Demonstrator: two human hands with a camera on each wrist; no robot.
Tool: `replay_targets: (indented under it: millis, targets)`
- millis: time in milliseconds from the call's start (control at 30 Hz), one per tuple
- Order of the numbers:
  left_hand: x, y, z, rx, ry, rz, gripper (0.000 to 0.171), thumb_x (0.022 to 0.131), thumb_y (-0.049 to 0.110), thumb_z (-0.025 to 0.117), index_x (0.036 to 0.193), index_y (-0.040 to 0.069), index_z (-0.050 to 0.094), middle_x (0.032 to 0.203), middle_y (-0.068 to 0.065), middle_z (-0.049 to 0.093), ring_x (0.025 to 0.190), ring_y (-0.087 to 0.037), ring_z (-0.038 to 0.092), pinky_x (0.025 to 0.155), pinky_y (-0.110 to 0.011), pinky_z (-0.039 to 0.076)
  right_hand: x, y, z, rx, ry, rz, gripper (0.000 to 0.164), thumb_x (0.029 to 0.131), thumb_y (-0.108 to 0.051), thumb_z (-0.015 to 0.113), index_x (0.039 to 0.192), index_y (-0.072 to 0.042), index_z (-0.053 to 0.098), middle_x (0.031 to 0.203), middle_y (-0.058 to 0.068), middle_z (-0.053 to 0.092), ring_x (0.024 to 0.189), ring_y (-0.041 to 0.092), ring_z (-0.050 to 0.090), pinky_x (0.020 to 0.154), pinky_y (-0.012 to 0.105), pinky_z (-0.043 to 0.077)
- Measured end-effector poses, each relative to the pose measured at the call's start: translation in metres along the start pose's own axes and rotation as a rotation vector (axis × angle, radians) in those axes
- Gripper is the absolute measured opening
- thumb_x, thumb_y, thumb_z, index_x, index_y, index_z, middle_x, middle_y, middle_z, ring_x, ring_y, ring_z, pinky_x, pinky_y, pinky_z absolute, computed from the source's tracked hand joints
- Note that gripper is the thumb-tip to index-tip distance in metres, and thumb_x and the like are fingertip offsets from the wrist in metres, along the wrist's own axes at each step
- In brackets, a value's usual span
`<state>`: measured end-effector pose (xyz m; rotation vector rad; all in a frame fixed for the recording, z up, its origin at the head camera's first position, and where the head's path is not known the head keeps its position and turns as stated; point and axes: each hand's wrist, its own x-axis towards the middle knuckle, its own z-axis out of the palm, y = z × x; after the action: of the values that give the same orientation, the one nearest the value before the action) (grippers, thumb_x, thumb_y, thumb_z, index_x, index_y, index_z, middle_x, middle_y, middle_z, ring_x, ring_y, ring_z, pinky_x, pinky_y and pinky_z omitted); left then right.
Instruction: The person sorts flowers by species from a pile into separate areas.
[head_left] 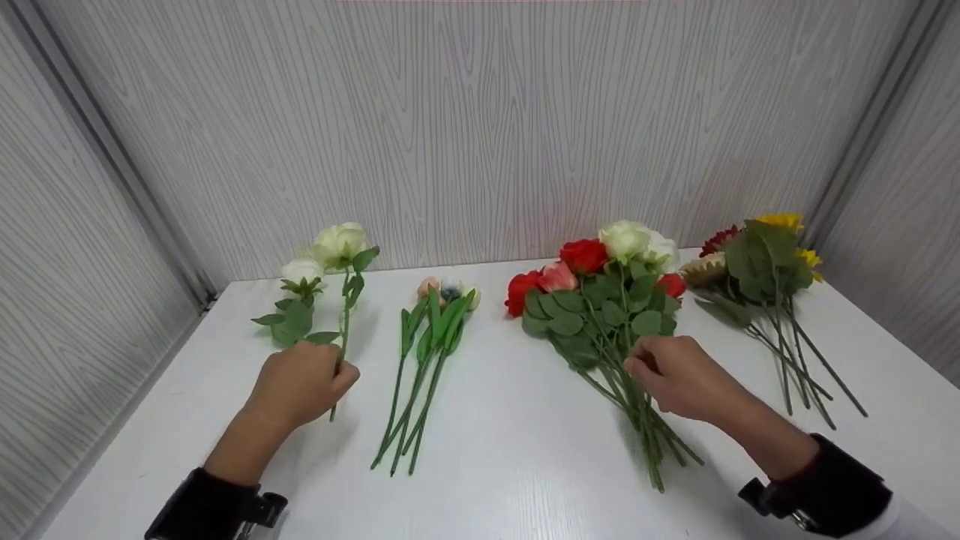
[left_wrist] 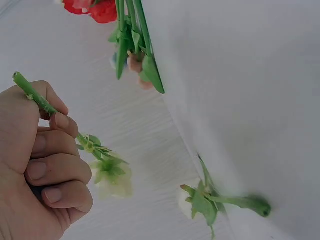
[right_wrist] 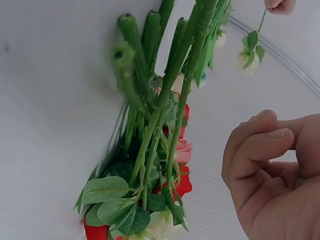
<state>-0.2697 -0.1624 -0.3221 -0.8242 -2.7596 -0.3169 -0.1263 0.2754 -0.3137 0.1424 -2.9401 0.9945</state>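
My left hand grips the stem of a white rose, raised over the table's left side, bloom pointing to the back. In the left wrist view, thumb and index finger pinch the stem near its cut end. Beside it a second white rose lies on the table, partly hidden by that hand. My right hand hovers by the stems of a mixed bunch of roses, red, pink and white. Its fingers are loosely curled with nothing between them; the stems stand apart from them in the right wrist view.
Several tulips with green stems lie mid-table between the hands. At the far right rests a bunch of sunflowers and other blooms. Grey wood-grain panels enclose the white table at the back and sides.
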Motion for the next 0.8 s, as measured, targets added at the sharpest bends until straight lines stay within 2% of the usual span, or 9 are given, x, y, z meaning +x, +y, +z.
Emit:
replay_targets:
  millis: [100, 233, 333, 533, 700, 800]
  targets:
    - [-0.002, 0.019, 0.000, 0.051, 0.094, 0.106, 0.035, 0.084, 0.010, 0.055, 0.056, 0.017, 0.036, 0.052, 0.007, 0.025, 0.049, -0.009, 0.024, 0.044, -0.027, 0.022, -0.002, -0.005, 0.003, 0.025, 0.008, -0.034, 0.015, 0.102, -0.012, 0.054, 0.098, 0.000, 0.062, 0.066, 0.001, 0.052, 0.054, 0.012, 0.052, 0.053, 0.027, 0.045]
    - [-0.007, 0.044, 0.000, 0.117, 0.211, 0.254, 0.037, 0.083, 0.008, 0.058, 0.057, 0.018, 0.033, 0.051, 0.010, 0.020, 0.049, -0.006, 0.017, 0.043, -0.023, 0.016, -0.006, -0.013, 0.006, 0.099, -0.008, -0.059, 0.017, 0.105, -0.017, 0.051, 0.101, -0.003, 0.060, 0.064, 0.001, 0.050, 0.049, 0.010, 0.047, 0.049, 0.026, 0.043]
    - [-0.011, 0.063, 0.002, 0.169, 0.244, 0.330, 0.034, 0.084, 0.011, 0.060, 0.059, 0.017, 0.038, 0.050, 0.010, 0.024, 0.048, -0.004, 0.017, 0.043, -0.021, 0.015, -0.009, -0.019, 0.009, 0.152, -0.024, -0.060, 0.021, 0.106, -0.023, 0.048, 0.101, -0.005, 0.058, 0.064, 0.001, 0.050, 0.048, 0.010, 0.045, 0.047, 0.027, 0.042]
    - [-0.021, 0.099, 0.005, 0.225, 0.261, 0.425, 0.027, 0.084, 0.019, 0.065, 0.063, 0.016, 0.049, 0.044, 0.008, 0.037, 0.044, -0.003, 0.022, 0.041, -0.021, 0.016, -0.016, -0.034, 0.018, 0.208, -0.048, -0.085, 0.025, 0.106, -0.029, 0.048, 0.095, -0.010, 0.059, 0.068, 0.004, 0.054, 0.049, 0.008, 0.047, 0.047, 0.027, 0.045]
    - [-0.034, 0.124, 0.003, 0.245, 0.344, 0.529, 0.034, 0.080, 0.021, 0.070, 0.061, 0.017, 0.042, 0.043, 0.007, 0.032, 0.043, -0.003, 0.017, 0.041, -0.022, 0.012, -0.027, -0.050, 0.023, 0.222, -0.052, -0.130, 0.023, 0.105, -0.029, 0.052, 0.093, -0.012, 0.062, 0.070, 0.003, 0.056, 0.049, 0.007, 0.049, 0.048, 0.027, 0.047]
    - [-0.042, 0.138, 0.001, 0.221, 0.390, 0.591, 0.038, 0.078, 0.021, 0.073, 0.059, 0.018, 0.039, 0.044, 0.008, 0.028, 0.046, -0.002, 0.012, 0.043, -0.021, 0.007, -0.033, -0.058, 0.026, 0.258, -0.066, -0.163, 0.023, 0.104, -0.031, 0.054, 0.095, -0.013, 0.064, 0.071, 0.003, 0.057, 0.051, 0.006, 0.051, 0.048, 0.027, 0.046]
